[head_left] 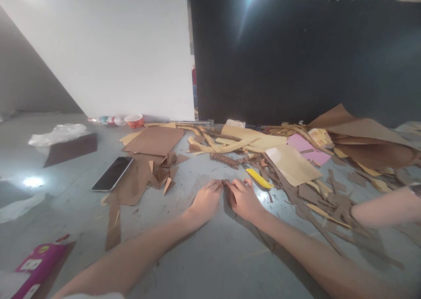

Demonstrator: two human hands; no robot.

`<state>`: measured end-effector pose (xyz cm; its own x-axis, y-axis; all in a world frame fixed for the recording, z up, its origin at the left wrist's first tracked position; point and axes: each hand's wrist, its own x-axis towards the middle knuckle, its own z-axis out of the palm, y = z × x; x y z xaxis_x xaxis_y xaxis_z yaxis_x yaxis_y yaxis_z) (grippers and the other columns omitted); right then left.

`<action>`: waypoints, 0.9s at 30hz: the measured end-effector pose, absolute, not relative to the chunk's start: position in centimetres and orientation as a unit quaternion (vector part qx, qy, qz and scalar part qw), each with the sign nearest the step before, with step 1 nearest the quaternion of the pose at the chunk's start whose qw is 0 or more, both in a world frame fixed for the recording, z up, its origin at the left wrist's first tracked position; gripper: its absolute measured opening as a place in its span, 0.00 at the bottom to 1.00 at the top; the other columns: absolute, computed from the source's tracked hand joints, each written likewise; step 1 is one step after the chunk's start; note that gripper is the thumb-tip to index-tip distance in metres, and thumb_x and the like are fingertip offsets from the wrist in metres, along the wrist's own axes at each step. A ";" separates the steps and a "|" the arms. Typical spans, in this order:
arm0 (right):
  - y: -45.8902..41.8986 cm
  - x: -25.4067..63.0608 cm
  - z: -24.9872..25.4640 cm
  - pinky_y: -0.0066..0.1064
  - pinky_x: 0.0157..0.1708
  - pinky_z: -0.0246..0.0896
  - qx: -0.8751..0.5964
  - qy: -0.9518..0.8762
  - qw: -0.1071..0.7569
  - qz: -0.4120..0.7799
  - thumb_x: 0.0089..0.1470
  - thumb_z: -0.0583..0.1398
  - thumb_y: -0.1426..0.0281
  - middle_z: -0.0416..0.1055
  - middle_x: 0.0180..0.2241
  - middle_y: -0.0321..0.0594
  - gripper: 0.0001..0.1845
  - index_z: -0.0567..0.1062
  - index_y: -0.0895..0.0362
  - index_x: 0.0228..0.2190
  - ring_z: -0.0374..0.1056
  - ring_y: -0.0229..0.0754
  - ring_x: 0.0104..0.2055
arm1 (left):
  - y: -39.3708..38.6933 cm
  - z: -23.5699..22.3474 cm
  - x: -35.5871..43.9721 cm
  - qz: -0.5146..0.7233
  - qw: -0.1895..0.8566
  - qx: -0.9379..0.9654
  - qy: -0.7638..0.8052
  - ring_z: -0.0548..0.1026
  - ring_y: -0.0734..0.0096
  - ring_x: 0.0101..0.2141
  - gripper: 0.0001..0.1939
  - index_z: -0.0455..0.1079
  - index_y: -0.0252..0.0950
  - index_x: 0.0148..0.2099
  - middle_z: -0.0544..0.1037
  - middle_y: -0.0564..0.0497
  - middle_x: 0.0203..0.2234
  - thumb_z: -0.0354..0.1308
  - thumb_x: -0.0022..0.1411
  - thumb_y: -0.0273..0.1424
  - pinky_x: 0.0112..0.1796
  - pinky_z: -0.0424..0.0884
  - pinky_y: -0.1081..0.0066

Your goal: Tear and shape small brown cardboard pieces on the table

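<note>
My left hand (206, 201) and my right hand (246, 201) meet low over the grey table, fingertips almost touching. Between them is a small dark brown piece (225, 182), mostly hidden by the fingers, which both hands pinch. Just right of my right hand lies a yellow utility knife (259, 178). Behind the hands rests a dark, ridged brown strip (225, 160). Several folded brown pointed pieces (161, 175) stand in a cluster to the left of my left hand.
A phone (112, 173) and brown sheets (154, 140) lie left. Scraps (315, 198), a tan sheet (294, 164) and a pink sheet (307, 147) cover the right side, where another person's arm (384, 208) reaches in. A red-and-white bowl (134, 121) stands at the back; a purple packet (41, 268) lies front left.
</note>
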<state>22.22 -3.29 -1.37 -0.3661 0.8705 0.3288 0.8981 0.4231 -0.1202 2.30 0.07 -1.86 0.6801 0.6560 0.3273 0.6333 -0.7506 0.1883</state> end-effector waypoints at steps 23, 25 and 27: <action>-3.5 22.0 -0.6 0.44 0.53 0.51 -0.513 -0.848 0.125 -0.039 0.60 0.57 0.79 0.73 0.45 0.50 0.24 0.76 0.64 0.57 0.69 0.50 0.46 | 0.2 -2.2 2.3 0.199 0.031 0.918 0.343 0.76 0.51 0.57 0.27 0.73 0.28 0.60 0.78 0.35 0.55 0.51 0.60 0.15 0.57 0.76 0.51; -3.5 21.9 -0.6 0.44 0.53 0.51 -0.511 -0.850 0.121 -0.039 0.59 0.57 0.79 0.73 0.45 0.50 0.22 0.77 0.63 0.54 0.69 0.50 0.47 | 0.2 -2.2 2.3 0.203 0.030 0.917 0.343 0.76 0.51 0.57 0.26 0.73 0.29 0.60 0.78 0.35 0.55 0.51 0.60 0.15 0.58 0.76 0.51; -3.5 21.8 -0.6 0.44 0.53 0.51 -0.510 -0.851 0.116 -0.041 0.58 0.58 0.79 0.73 0.45 0.50 0.20 0.78 0.61 0.51 0.69 0.51 0.48 | 0.2 -2.3 2.3 0.209 0.032 0.915 0.343 0.76 0.52 0.57 0.26 0.73 0.30 0.59 0.79 0.36 0.55 0.51 0.61 0.16 0.58 0.76 0.51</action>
<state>21.81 -3.47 -0.56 -0.4534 0.8588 0.2387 0.8776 0.4768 -0.0486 2.34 0.21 -2.28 0.6766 0.6416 0.3612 0.6148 -0.7623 0.2023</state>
